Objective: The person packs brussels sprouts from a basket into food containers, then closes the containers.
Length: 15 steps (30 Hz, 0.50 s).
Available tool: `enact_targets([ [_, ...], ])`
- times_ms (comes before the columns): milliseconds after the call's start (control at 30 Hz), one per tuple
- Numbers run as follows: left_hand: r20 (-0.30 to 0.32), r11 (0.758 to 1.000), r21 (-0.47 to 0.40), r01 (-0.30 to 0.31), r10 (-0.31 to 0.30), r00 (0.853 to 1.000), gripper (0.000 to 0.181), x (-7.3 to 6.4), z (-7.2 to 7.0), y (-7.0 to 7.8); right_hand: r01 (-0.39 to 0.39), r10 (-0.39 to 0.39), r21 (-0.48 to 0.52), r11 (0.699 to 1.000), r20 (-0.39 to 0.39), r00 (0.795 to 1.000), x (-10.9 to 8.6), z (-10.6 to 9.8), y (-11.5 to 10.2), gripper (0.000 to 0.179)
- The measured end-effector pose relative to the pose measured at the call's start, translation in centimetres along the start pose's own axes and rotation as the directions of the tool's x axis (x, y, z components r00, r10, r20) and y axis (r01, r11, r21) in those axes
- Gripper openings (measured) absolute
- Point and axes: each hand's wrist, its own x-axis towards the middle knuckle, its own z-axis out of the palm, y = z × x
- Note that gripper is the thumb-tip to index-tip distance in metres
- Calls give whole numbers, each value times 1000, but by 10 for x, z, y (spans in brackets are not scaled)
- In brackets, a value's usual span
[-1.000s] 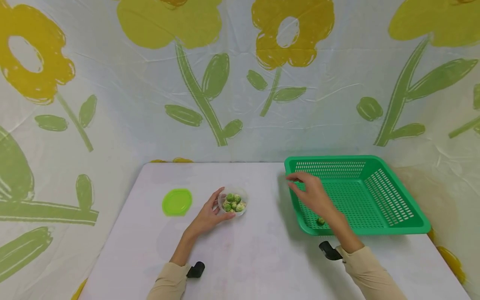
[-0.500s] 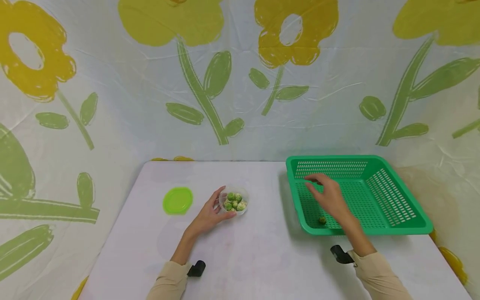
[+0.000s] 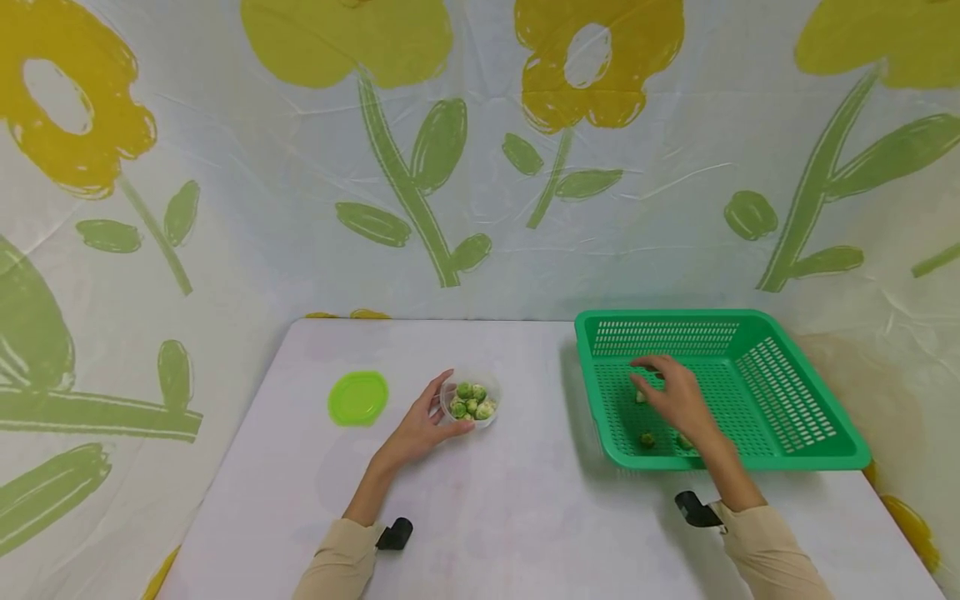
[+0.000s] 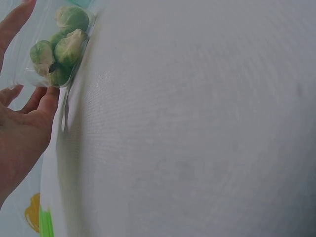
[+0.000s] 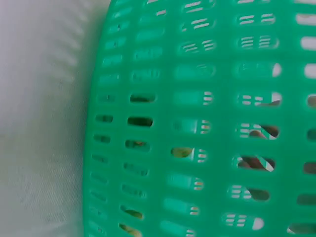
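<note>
In the head view my left hand (image 3: 423, 427) holds a small clear plastic tub (image 3: 489, 385) at its left side, thumb in front and fingers behind. Several Brussels sprouts (image 3: 471, 402) fill the tub; the left wrist view shows sprouts (image 4: 69, 47) through its wall, with fingertips (image 4: 48, 101) against it. My right hand (image 3: 678, 402) is over the green basket (image 3: 757, 417), thumb and fingers apart. Just under its thumb lies a Brussels sprout (image 3: 640, 397); two more, one sprout (image 3: 647, 439) and a half-covered sprout (image 3: 684, 442), are near the basket's front wall.
A bright green lid (image 3: 358, 398) lies on the white table (image 3: 517, 500), left of the tub. The basket's slotted wall (image 5: 163, 168) fills most of the right wrist view and hides most of that hand. A flower-printed cloth (image 3: 300, 167) hangs behind the table.
My right hand has moved from the basket's left rim rightward and in over its floor, uncovering sprouts there. My left hand and the tub stay in place; the head view shifts slightly.
</note>
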Motion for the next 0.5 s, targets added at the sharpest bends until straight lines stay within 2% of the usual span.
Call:
enact_targets([
  [167,1,1000,-2,-5,5,1000,100,1,-1,-1,-47,48,-13,999,72,996,0,-2,6,27],
  [367,0,1000,0,0,0,1000,101,1,-1,-3,-65,69,-39,997,130,989,-1,-4,8,29],
  [500,2,1000,-5,-5,5,1000,101,2,-1,-4,-76,88,-65,995,195,977,0,-4,10,31],
])
